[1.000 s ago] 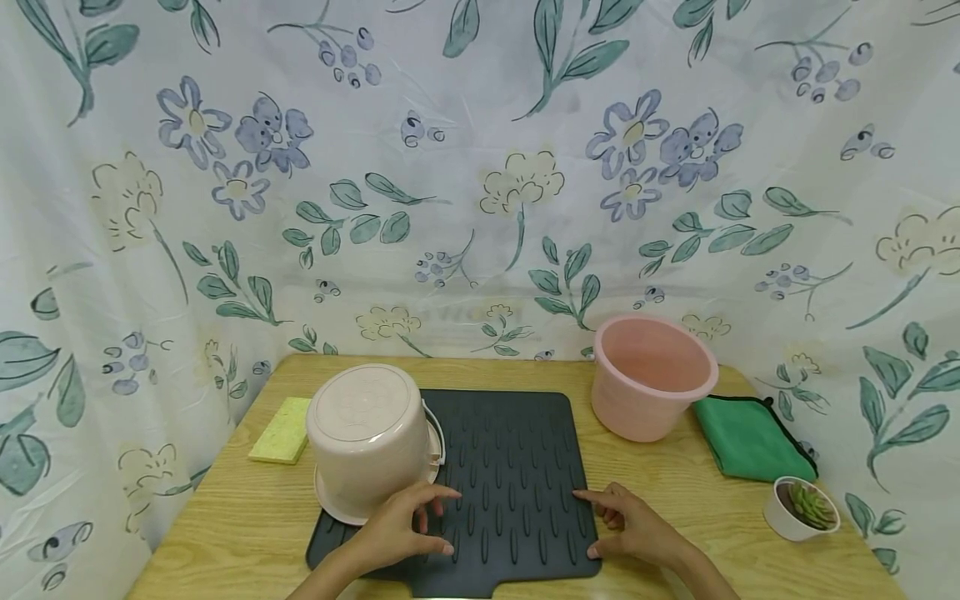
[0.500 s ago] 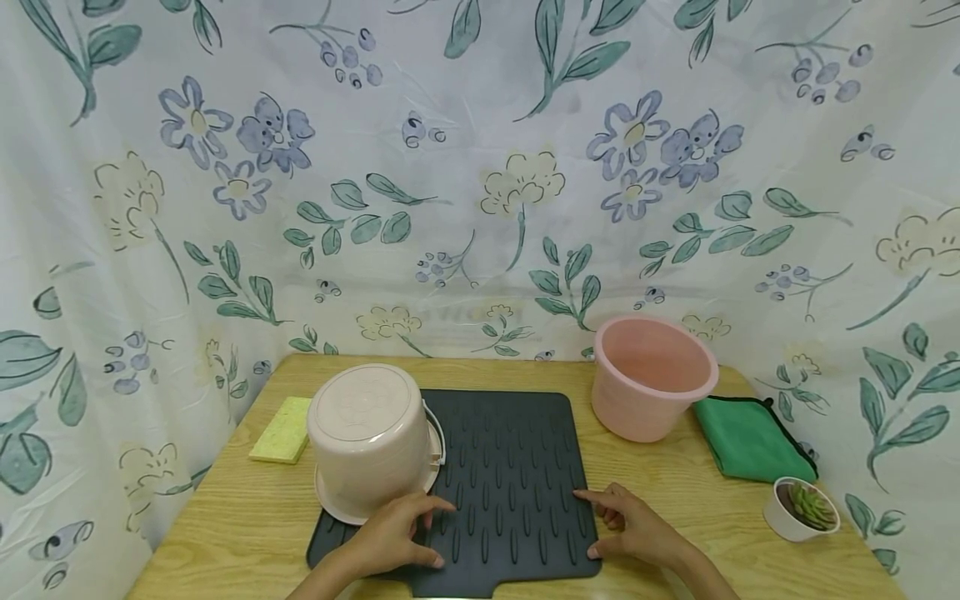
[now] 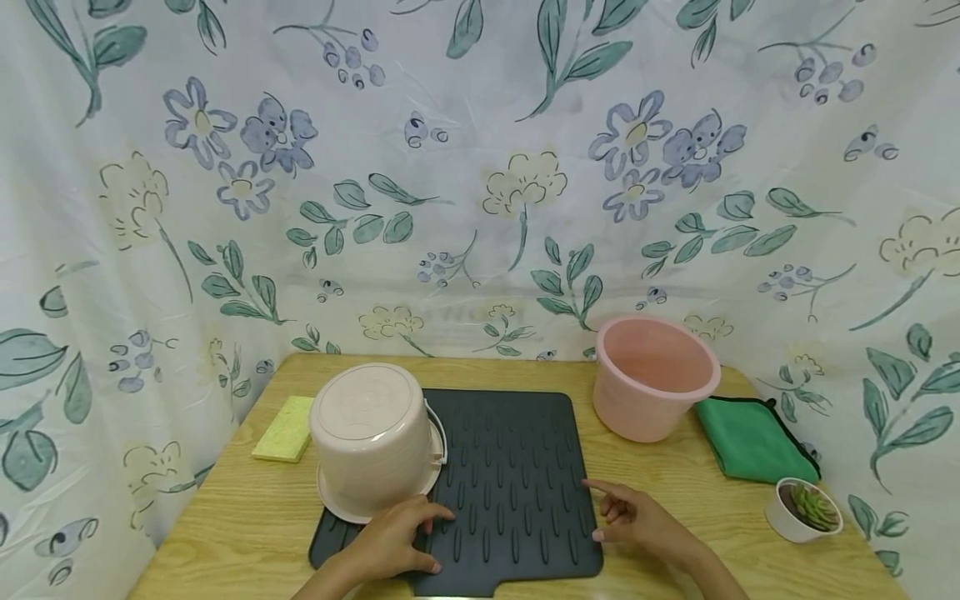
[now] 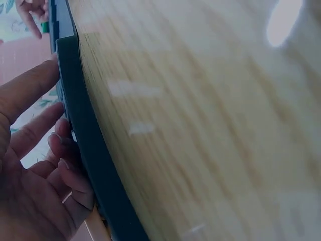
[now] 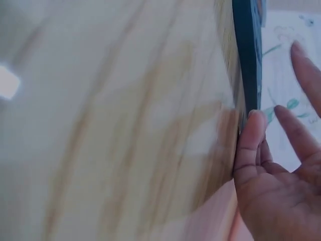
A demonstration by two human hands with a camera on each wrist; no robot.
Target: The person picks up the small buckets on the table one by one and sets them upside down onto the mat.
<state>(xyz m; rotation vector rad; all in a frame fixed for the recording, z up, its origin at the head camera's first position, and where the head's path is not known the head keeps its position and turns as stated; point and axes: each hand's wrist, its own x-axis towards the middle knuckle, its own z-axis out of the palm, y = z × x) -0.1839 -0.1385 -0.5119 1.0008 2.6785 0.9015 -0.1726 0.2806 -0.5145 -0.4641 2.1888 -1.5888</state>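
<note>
Nearest: dark ribbed mat [image 3: 517,467] on wood-grain surface [image 3: 202,542], its tab toward the person. Left hand [image 3: 390,537] rests over the mat's front left, grip spread, thumb and index apart. Right hand [image 3: 637,521] at the mat's right edge, grip spread, index extended; contact cannot be told. Potted succulent [image 3: 804,510] to the right. Cream bucket [image 3: 367,442] inverted on the mat's left part. Beyond: yellow sponge [image 3: 281,432] left; green cloth [image 3: 757,437] and upright pink bucket [image 3: 637,412] right. Rear: floral curtain [image 3: 457,300].
</note>
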